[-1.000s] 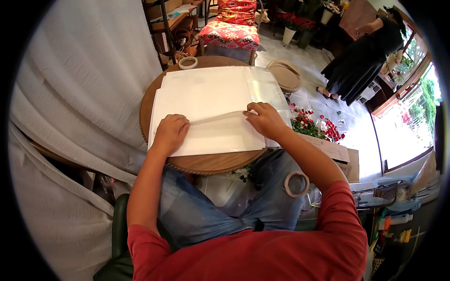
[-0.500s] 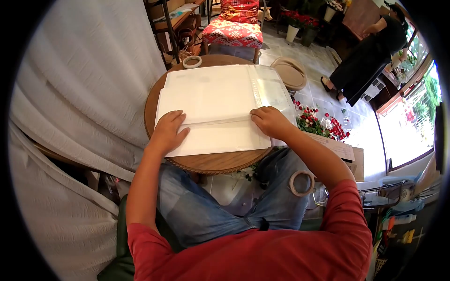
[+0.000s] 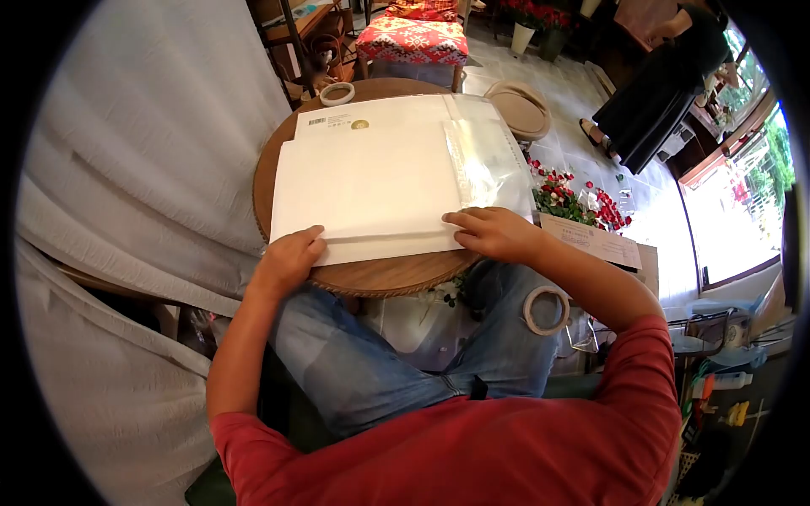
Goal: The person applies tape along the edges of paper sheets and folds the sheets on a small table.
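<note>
A large white sheet (image 3: 367,181) lies on top of other white sheets on the round wooden table (image 3: 396,285). My left hand (image 3: 289,260) has its fingers on the sheet's near left corner, the thumb lower down at the edge. At the near right corner, my right hand (image 3: 498,234) holds the same edge, fingers above and thumb below. A clear plastic sleeve (image 3: 498,160) sticks out to the right beneath the white sheet. On the far part of the sheet underneath, a barcode and a gold round mark (image 3: 360,125) show.
One tape roll (image 3: 337,94) sits at the table's far left; another tape roll (image 3: 528,310) is by my right thigh. A beige stool (image 3: 516,110), red and white flowers (image 3: 578,202) and a cardboard box (image 3: 595,240) stand right. A person (image 3: 675,84) stands far right. Curtains (image 3: 152,152) hang left.
Both hands have drawn the top white sheet towards me. Its far edge has slid back, uncovering the barcode and gold mark. My view has also shifted slightly.
</note>
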A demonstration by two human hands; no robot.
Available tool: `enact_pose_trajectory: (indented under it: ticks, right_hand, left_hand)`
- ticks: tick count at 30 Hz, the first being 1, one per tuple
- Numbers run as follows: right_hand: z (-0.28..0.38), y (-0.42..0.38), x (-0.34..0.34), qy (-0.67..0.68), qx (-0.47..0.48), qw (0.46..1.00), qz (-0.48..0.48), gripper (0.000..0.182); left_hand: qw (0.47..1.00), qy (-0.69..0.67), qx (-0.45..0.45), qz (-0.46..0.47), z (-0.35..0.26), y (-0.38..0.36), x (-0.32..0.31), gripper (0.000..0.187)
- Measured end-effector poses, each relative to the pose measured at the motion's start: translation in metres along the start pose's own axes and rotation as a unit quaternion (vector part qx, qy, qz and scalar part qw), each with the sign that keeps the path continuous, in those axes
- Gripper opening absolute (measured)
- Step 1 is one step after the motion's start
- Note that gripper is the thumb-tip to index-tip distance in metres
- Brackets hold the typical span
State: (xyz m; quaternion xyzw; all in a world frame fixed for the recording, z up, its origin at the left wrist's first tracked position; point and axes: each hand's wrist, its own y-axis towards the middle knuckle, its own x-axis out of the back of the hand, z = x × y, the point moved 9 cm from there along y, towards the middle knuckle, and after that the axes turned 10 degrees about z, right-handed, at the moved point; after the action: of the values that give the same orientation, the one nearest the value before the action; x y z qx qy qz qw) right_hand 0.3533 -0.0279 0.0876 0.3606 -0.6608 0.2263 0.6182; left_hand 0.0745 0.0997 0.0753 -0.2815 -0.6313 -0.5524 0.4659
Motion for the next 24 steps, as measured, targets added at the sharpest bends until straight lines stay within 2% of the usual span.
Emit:
enact_pose_trajectory:
  ticks: [2,5,9,11,14,17,24]
  right_hand:
    - [-0.004,0.005,0.001,0.049,-0.060,0.997,-0.009,0.033]
    - [-0.004,0.004,-0.005,0.049,-0.074,0.996,0.012,0.031]
    - [-0.003,0.001,-0.022,0.010,-0.063,0.998,0.019,0.028]
    - [0.001,0.002,-0.030,-0.036,-0.040,0.997,0.053,0.027]
    - [-0.004,0.002,-0.019,0.003,-0.066,0.998,0.010,0.025]
    - [-0.016,-0.004,-0.020,0.058,-0.114,0.992,0.020,0.028]
    - [-0.030,-0.004,0.007,0.059,-0.141,0.988,0.005,0.026]
  left_hand:
    - [0.996,-0.017,-0.030,0.076,-0.009,0.003,-0.002,0.025]
    - [0.993,-0.077,-0.017,0.091,-0.014,0.012,0.010,0.026]
    - [0.989,-0.101,-0.008,0.108,-0.014,0.016,0.014,0.029]
    - [0.986,-0.106,-0.015,0.125,-0.012,0.017,0.012,0.029]
    - [0.986,-0.099,-0.029,0.129,-0.016,0.019,0.016,0.028]
    - [0.992,-0.063,-0.029,0.109,-0.014,0.014,0.011,0.023]
    - [0.997,-0.053,-0.003,0.050,-0.008,0.022,0.027,0.019]
